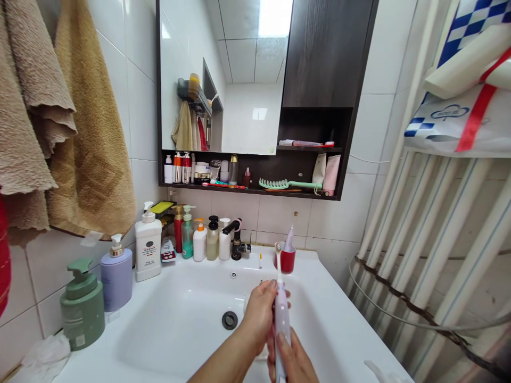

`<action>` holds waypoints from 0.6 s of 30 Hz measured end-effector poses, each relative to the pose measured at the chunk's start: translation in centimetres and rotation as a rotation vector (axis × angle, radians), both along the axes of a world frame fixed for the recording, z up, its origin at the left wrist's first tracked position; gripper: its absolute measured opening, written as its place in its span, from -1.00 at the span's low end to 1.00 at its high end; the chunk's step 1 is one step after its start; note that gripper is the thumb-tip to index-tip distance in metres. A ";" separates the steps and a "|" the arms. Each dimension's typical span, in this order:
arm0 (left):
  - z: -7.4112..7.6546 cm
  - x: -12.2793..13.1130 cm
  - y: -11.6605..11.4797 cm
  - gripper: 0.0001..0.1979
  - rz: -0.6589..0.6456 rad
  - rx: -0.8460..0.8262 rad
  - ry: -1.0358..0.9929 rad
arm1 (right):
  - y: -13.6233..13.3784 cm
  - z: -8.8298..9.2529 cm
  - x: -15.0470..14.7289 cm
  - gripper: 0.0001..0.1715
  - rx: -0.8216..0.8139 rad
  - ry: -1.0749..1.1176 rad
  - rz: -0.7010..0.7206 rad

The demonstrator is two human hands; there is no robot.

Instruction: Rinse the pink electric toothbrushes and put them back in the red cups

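A pale lilac electric toothbrush [282, 314] stands upright over the right part of the white sink [167, 314], its brush head pointing up. Wrapped round its upper body and neck is my left hand [261, 304]. My right hand [293, 357] grips the lower handle, thumb lying along the front. Behind the brush head, a red cup [288, 260] on the sink's back rim holds a light purple tube. Part of the handle is hidden by my fingers.
A black faucet [237, 242] rises at the back, beside several pump bottles [200, 242]. Green [82, 306] and purple bottles [116, 276] line the left edge. Above hangs a mirror cabinet [319, 58] with a comb [279, 184] on its shelf. White radiator pipes [423, 266] stand right.
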State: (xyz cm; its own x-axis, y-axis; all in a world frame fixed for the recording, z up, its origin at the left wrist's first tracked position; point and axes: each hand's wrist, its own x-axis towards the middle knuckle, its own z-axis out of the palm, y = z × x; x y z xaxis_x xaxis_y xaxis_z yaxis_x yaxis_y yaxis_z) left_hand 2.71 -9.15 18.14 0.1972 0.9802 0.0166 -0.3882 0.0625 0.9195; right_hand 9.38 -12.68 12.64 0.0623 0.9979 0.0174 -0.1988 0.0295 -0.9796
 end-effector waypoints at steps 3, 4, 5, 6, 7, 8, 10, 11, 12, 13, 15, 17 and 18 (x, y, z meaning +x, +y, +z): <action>-1.7 -0.6 -0.5 -0.67 0.104 0.145 0.142 | 2.2 2.2 1.0 -0.54 0.109 -0.055 -0.007; -2.4 -0.8 -0.5 -0.68 0.076 0.174 0.207 | 3.2 2.7 1.3 -0.56 0.143 -0.065 -0.020; -3.2 -0.9 -0.4 -0.68 0.034 0.196 0.276 | 4.4 3.1 1.5 -0.58 0.174 -0.086 -0.037; -4.0 -1.1 -0.3 -0.65 0.024 0.212 0.348 | 5.6 3.2 1.6 -0.60 0.204 -0.106 -0.052; -4.7 -1.2 0.0 -0.63 0.048 0.226 0.434 | 6.8 3.3 1.7 -0.62 0.240 -0.130 -0.065; -5.4 -1.3 0.5 -0.60 0.098 0.244 0.519 | 8.0 3.2 1.6 -0.62 0.272 -0.154 -0.088; -6.6 -1.6 1.6 -0.58 0.218 0.293 0.680 | 9.9 2.6 1.4 -0.63 0.304 -0.186 -0.116; -7.1 -1.7 2.2 -0.57 0.258 0.321 0.746 | 10.7 2.2 1.4 -0.63 0.309 -0.204 -0.124; -7.7 -1.8 2.7 -0.56 0.280 0.342 0.807 | 11.3 1.7 1.3 -0.63 0.308 -0.225 -0.125; -8.2 -1.7 3.3 -0.55 0.287 0.347 0.866 | 11.8 1.2 1.4 -0.64 0.307 -0.253 -0.123; -9.1 -1.4 4.2 -0.53 0.282 0.306 0.977 | 12.6 0.2 1.6 -0.68 0.303 -0.318 -0.119; -10.0 -0.9 4.9 -0.53 0.264 0.243 1.055 | 13.0 -0.9 2.0 -0.71 0.297 -0.383 -0.122; -10.3 -0.7 5.2 -0.55 0.255 0.227 1.078 | 13.1 -1.4 2.3 -0.73 0.291 -0.415 -0.129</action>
State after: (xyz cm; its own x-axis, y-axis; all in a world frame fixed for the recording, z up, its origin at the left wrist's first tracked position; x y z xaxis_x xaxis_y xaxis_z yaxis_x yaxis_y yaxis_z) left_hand 2.05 -3.91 7.86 0.0109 0.9898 0.1421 0.6366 -0.1164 0.7623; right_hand 11.64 0.40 11.26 0.1129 0.9327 0.3425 0.2280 0.3111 -0.9226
